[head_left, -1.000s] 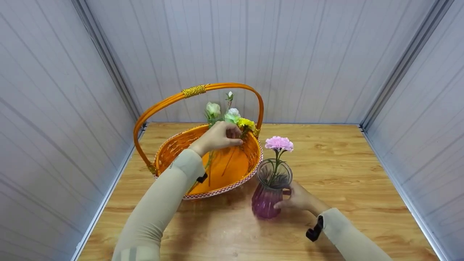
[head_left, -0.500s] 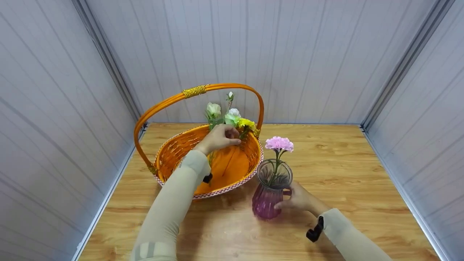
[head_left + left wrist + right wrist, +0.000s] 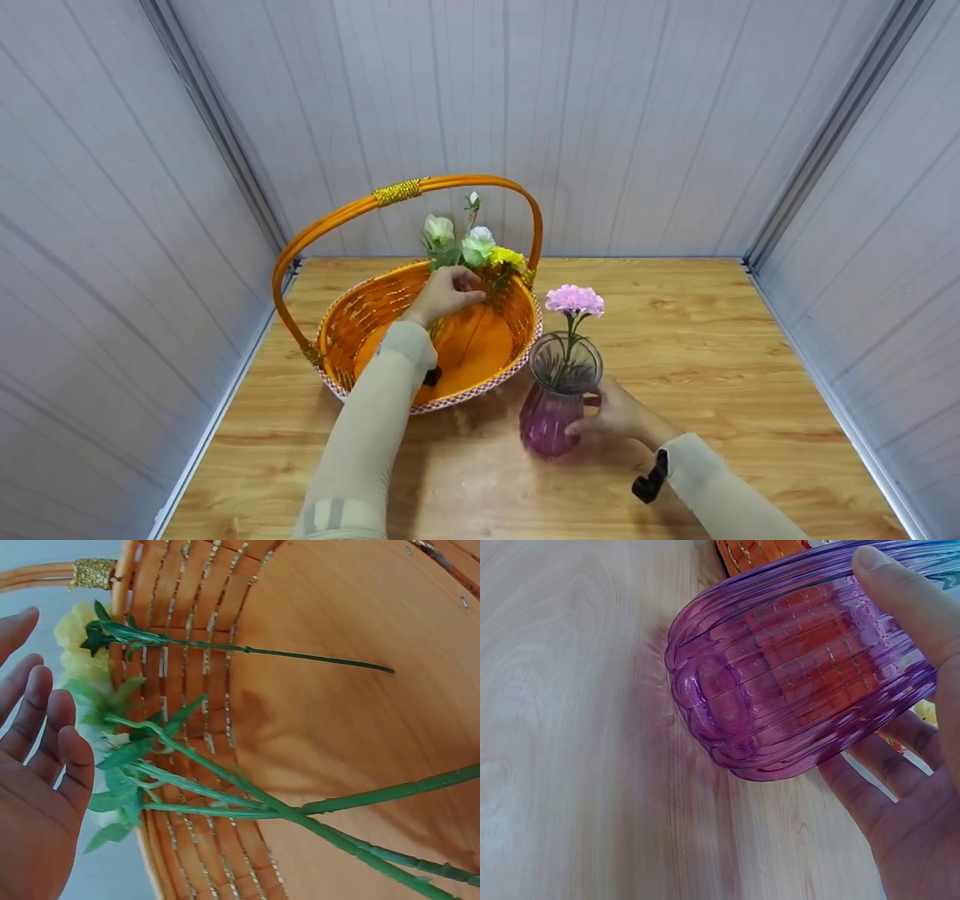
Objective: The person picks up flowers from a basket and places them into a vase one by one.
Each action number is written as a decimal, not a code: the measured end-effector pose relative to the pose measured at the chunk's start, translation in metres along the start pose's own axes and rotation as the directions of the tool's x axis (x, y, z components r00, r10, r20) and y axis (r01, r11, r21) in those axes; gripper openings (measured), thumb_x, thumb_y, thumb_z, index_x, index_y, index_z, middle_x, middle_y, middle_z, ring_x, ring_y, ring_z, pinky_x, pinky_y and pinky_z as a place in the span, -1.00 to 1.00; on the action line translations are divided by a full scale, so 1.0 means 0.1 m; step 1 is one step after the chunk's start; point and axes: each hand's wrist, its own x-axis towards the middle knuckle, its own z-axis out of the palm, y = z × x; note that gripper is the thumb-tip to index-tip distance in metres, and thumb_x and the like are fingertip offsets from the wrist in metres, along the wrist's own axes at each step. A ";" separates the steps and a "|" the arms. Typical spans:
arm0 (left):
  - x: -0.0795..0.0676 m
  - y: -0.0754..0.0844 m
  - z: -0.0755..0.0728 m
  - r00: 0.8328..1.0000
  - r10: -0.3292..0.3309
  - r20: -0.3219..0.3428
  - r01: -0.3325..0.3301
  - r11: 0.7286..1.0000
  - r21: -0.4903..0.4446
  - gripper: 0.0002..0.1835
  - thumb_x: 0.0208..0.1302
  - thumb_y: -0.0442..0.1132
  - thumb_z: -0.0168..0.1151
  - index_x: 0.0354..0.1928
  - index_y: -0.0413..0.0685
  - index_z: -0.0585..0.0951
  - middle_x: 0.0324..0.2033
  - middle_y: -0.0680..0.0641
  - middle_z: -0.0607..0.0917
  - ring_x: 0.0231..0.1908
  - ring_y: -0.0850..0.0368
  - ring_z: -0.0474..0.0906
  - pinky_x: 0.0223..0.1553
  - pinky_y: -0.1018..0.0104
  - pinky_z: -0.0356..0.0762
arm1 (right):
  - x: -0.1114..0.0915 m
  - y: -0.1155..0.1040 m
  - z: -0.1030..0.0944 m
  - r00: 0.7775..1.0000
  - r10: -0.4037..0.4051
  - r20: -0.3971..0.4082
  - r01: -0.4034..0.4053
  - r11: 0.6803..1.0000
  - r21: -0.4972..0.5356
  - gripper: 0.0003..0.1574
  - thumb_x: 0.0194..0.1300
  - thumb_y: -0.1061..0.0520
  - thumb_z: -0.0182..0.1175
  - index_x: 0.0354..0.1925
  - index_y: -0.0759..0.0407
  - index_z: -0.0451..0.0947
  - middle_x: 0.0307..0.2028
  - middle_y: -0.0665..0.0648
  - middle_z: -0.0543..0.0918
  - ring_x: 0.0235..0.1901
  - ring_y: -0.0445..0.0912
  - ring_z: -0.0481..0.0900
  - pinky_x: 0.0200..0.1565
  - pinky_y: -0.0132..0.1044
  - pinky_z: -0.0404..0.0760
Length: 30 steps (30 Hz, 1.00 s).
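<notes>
My left hand (image 3: 446,292) hovers over the orange wicker basket (image 3: 480,352), close to the flower heads at its far rim. In the left wrist view its fingers (image 3: 35,701) are loosely bent, with nothing between them. Pale green-white roses (image 3: 477,244), a white bud (image 3: 472,199) and a yellow flower (image 3: 508,259) lean on that rim. Their green stems (image 3: 232,784) run down into the basket, several crossing. My right hand (image 3: 619,412) grips a purple ribbed glass vase (image 3: 551,420), thumb on the near side, fingers behind. One pink carnation (image 3: 575,300) stands in the vase.
The basket's tall arched handle (image 3: 397,193), wrapped in gold, rises above my left hand. Vase and basket stand close together on the wood-grain table (image 3: 720,345). Pale panelled walls (image 3: 630,135) enclose the table at the back and both sides.
My left hand has drawn slightly back toward me and left, away from the flower heads, while its forearm has swung right. My right hand and the vase stay in place.
</notes>
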 end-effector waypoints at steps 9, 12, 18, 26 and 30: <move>0.00 -0.18 0.06 0.998 -0.036 -0.045 0.038 0.999 0.038 -0.74 0.41 -0.27 0.50 0.06 -0.21 0.75 -0.25 -0.10 0.70 -0.28 0.09 0.56 -0.21 0.28 0.54 | -0.02 -0.01 -0.01 1.000 0.006 0.007 -0.006 1.000 -0.019 0.13 0.10 0.22 0.69 0.50 0.34 0.31 0.38 0.43 0.57 0.40 0.36 0.51 0.37 0.40 0.54; 0.01 -0.22 0.09 0.998 -0.059 -0.031 0.060 0.997 0.049 -0.69 0.41 -0.26 0.50 0.11 -0.24 0.74 -0.23 -0.10 0.71 -0.26 0.08 0.57 -0.19 0.26 0.55 | -0.02 -0.02 -0.01 1.000 0.011 0.008 -0.011 1.000 -0.010 0.16 0.10 0.21 0.69 0.51 0.33 0.29 0.39 0.42 0.56 0.41 0.37 0.50 0.38 0.40 0.52; 0.01 -0.27 0.14 0.993 -0.102 0.056 0.100 0.994 0.044 -0.56 0.41 -0.28 0.49 0.24 -0.32 0.67 -0.02 -0.27 0.74 -0.10 0.00 0.64 -0.02 0.14 0.66 | -0.02 -0.03 -0.01 1.000 0.007 0.005 -0.007 1.000 0.023 0.14 0.08 0.23 0.69 0.50 0.33 0.31 0.39 0.43 0.56 0.42 0.45 0.46 0.40 0.43 0.49; -0.04 -0.36 0.19 0.967 -0.165 0.192 0.162 0.986 0.035 -0.40 0.42 -0.36 0.44 0.43 -0.36 0.51 0.28 -0.37 0.63 0.27 -0.23 0.59 0.34 -0.11 0.60 | -0.01 -0.01 -0.02 1.000 0.009 0.012 -0.009 1.000 0.015 0.14 0.10 0.23 0.68 0.52 0.30 0.30 0.41 0.42 0.54 0.44 0.45 0.44 0.40 0.42 0.50; -0.06 -0.39 0.23 0.960 -0.174 0.221 0.169 0.985 0.041 -0.40 0.45 -0.37 0.40 0.46 -0.35 0.50 0.32 -0.33 0.63 0.35 -0.25 0.55 0.38 -0.11 0.58 | -0.01 0.00 -0.02 1.000 0.016 0.014 -0.016 1.000 0.011 0.13 0.11 0.22 0.67 0.52 0.30 0.31 0.42 0.42 0.54 0.45 0.45 0.43 0.40 0.42 0.49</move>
